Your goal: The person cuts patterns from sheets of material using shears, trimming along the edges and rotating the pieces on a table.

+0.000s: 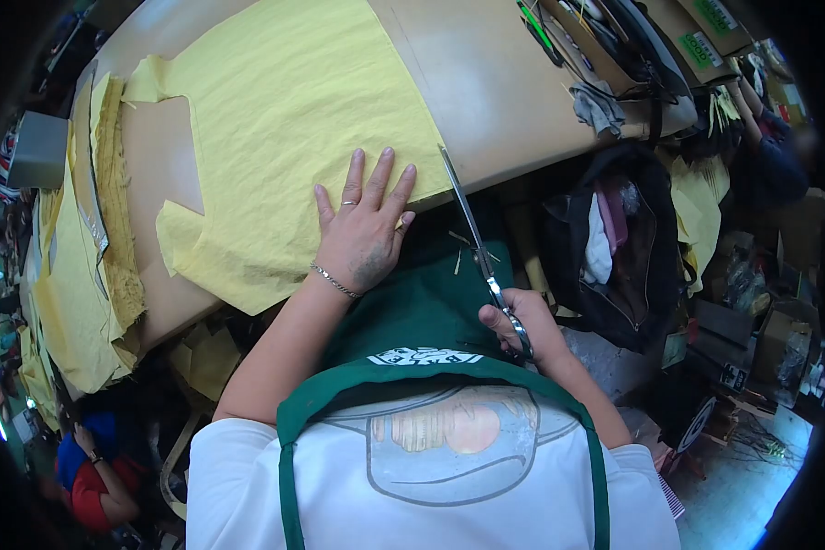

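A broad piece of yellow fabric point(293, 110) lies flat on the table, its lower corner hanging over the front edge. My left hand point(365, 220) rests palm down on it with the fingers spread. My right hand point(529, 328) grips a pair of long metal scissors point(472, 225) by the handles, beyond the table's front edge. The blades point up and away, with their tips beside the fabric's right edge. They look closed or nearly so. A few thin scraps lie on my green apron point(412, 266) near the blades.
A stack of yellow fabric point(119, 211) lies on the table's left end. At the back right is a box of pens and tools point(577, 37) with a grey rag point(599, 108). An open black bag point(646, 266) hangs right of my scissors. Another person in red point(101, 490) is at lower left.
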{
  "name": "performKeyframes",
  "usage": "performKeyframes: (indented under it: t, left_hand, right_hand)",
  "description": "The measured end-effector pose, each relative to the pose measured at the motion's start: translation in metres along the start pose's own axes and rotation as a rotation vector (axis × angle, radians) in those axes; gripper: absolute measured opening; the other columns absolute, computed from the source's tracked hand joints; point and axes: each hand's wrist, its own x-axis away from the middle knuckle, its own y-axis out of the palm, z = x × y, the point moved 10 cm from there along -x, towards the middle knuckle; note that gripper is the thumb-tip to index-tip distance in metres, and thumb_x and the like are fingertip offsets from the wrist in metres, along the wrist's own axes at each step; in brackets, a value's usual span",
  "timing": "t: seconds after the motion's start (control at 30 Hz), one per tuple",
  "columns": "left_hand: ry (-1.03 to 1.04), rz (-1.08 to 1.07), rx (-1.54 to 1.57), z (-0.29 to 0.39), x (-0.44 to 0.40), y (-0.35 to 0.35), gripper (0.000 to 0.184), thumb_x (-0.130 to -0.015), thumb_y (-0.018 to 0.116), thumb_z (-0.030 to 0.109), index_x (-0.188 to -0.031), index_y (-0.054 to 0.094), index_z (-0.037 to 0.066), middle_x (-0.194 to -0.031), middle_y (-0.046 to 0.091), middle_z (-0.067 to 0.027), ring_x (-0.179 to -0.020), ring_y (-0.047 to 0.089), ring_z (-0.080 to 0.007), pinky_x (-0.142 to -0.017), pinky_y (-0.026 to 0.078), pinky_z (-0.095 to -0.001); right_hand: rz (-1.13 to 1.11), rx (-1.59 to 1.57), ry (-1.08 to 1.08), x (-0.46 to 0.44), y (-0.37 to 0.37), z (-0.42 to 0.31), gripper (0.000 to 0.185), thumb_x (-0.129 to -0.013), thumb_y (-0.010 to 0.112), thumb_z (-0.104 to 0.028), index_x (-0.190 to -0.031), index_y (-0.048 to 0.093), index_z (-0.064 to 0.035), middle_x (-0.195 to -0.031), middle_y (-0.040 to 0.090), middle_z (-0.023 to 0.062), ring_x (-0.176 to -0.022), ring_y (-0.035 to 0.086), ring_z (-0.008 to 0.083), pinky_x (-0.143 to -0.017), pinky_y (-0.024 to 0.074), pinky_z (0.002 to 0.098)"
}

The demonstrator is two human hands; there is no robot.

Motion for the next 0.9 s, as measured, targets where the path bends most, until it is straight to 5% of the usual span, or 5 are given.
performKeyframes:
  t: [0.3, 0.9]
  left_hand:
    - [0.035, -0.056, 0.044, 0.014, 0.01, -0.001, 0.048, -0.087, 0.041, 0.025, -0.133, 0.027, 0.022, -0.142, 0.014, -0.0049, -0.131, 0.008, -0.032, -0.092, 0.015, -0.0665]
    - [0.071, -0.036, 0.045, 0.019, 0.019, 0.002, 0.048, -0.087, 0.042, 0.025, -0.133, 0.027, 0.022, -0.142, 0.015, -0.0053, -0.131, 0.008, -0.0319, -0.091, 0.015, -0.0671]
  right_hand:
    - [-0.117, 0.007, -0.1, -0.02, 0.004, -0.012, 0.073, -0.062, 0.048, -0.075, -0.072, 0.05, -0.0034, -0.056, 0.048, 0.0025, -0.052, 0.052, 0.0105, -0.048, 0.0428, 0.0244]
    - [0.013, 0.059, -0.008, -0.004, 0.0, -0.004, 0.065, -0.064, 0.054, -0.069, -0.064, 0.049, -0.0045, -0.051, 0.048, 0.0014, -0.041, 0.049, 0.0082, -0.041, 0.0401, 0.0218]
